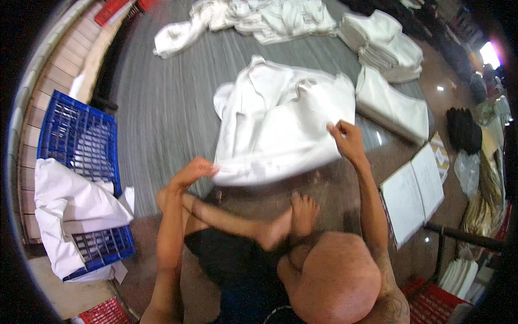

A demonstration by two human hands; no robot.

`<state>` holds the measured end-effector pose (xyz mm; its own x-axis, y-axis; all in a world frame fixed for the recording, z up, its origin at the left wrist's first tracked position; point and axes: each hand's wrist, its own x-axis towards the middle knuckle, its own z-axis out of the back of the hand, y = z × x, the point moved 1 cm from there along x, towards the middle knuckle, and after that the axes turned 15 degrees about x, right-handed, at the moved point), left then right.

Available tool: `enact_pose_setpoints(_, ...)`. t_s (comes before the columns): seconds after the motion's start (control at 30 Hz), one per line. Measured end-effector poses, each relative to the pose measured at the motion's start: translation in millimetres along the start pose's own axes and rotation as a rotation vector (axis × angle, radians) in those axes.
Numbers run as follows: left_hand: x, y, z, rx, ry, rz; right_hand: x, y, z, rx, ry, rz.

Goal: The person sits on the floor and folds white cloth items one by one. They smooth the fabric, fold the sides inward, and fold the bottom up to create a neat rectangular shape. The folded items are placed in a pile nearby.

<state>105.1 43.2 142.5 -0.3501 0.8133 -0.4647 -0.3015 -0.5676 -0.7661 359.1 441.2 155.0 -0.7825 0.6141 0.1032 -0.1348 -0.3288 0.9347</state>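
A white cloth garment (pixel 283 121), partly folded and loosely spread, lies before me with its near edge lifted, slightly blurred. My left hand (pixel 196 170) pinches its near left corner. On the opposite side, my right hand (pixel 346 139) grips the garment near its right edge with curled fingers. Beyond it lies a crumpled heap of white cloth (pixel 263 18). Stacked folded white cloths (pixel 388 50) stand at the upper right, and a single folded white cloth (pixel 392 105) lies just right of the garment.
My crossed legs and bare foot (pixel 304 212) are close below the garment. A blue plastic crate (pixel 81 137) with white cloth over it stands at the left. An open notebook (pixel 412 194) lies at the right beside a dark metal bar (pixel 465 239). Red crates show at the lower corners.
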Motion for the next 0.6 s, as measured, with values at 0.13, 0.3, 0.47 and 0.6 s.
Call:
enact_pose_setpoints(0.13,47.2,47.4,-74.0,-0.159,-0.068,0.157,-36.3,-79.3,-5.0,-0.088,-0.362,-0.049)
enact_pose_setpoints(0.3,40.5,46.7,-93.5,-0.414,-0.115,0.107,-90.0,-70.9,-36.9,0.018,-0.471,-0.166)
enact_pose_setpoints(0.47,30.5,20.7,-89.7,-0.12,0.002,0.147,-92.3,-82.7,-63.8,-0.457,-0.294,0.14)
enact_pose_setpoints(0.6,12.4,-3.1,-71.9,0.091,-0.112,-0.009,-87.2,-134.0,-53.4,-0.096,-0.455,0.099)
